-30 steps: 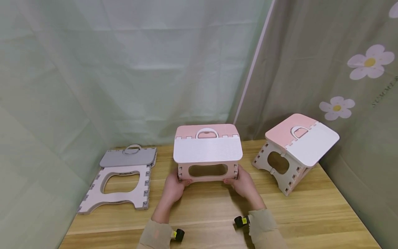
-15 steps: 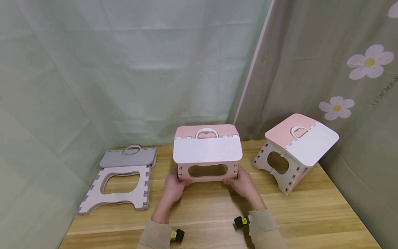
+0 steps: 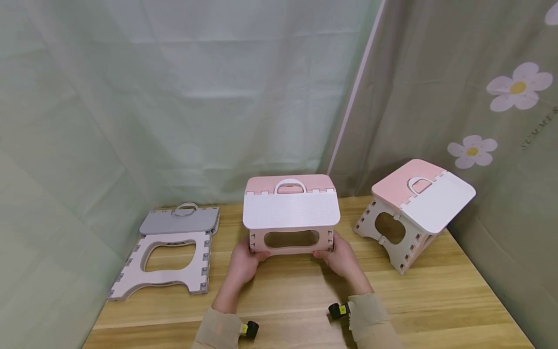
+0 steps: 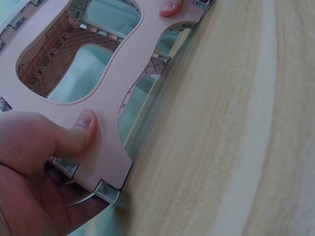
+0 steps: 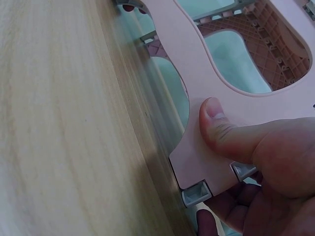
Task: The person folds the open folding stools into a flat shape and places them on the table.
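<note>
A pink and white folding step stool [image 3: 291, 211] stands unfolded at the middle of the table, its white carry handle lying on top. My left hand [image 3: 243, 261] grips its left front leg, thumb on the pink front panel [image 4: 106, 132] and fingers curled behind the edge. On the opposite side my right hand [image 3: 343, 257] grips the right front leg the same way, its thumb pressed flat on the panel [image 5: 197, 152] in the right wrist view. Both hands are low, close to the tabletop. The stool's back legs are mostly hidden in the head view.
To the left, a grey and white folding stool [image 3: 174, 277] lies folded down on the wooden table [image 3: 287, 310]. A second pink and white stool [image 3: 438, 201] stands unfolded at the right, turned at an angle. Pale green curtain [image 3: 209, 97] hangs behind the table.
</note>
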### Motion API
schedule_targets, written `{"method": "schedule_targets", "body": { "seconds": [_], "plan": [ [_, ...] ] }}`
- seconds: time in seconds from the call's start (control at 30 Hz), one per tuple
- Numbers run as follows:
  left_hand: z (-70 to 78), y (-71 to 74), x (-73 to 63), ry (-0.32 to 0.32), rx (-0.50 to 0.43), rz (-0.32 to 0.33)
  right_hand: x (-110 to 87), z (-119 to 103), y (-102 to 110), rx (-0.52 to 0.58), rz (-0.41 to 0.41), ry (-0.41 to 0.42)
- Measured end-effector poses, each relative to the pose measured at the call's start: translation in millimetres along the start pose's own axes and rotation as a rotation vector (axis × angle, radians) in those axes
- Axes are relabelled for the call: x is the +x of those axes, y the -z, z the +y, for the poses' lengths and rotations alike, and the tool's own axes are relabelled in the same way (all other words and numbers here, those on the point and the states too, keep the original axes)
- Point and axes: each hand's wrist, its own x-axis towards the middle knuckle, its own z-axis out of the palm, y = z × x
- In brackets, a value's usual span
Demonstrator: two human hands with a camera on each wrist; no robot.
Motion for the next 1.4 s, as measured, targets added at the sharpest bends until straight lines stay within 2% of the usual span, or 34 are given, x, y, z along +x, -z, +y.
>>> {"method": "schedule_targets", "body": {
  "seconds": [0.43,0.8,1.4],
  "plan": [
    [-0.5,0.2,0.2,0.018,-0.012,-0.008,0.0,-1.2,0.0,0.002,-0.007,-0.003],
    [-2.0,-0.3,0.7,0.005,-0.024,-0.008,0.4,-1.0,-0.4,0.004,-0.005,0.007],
    [0.5,-0.5,-0.4,0.024,-0.005,-0.006,-0.2,-0.2,-0.1,0.009,-0.002,-0.002]
  ]
}}
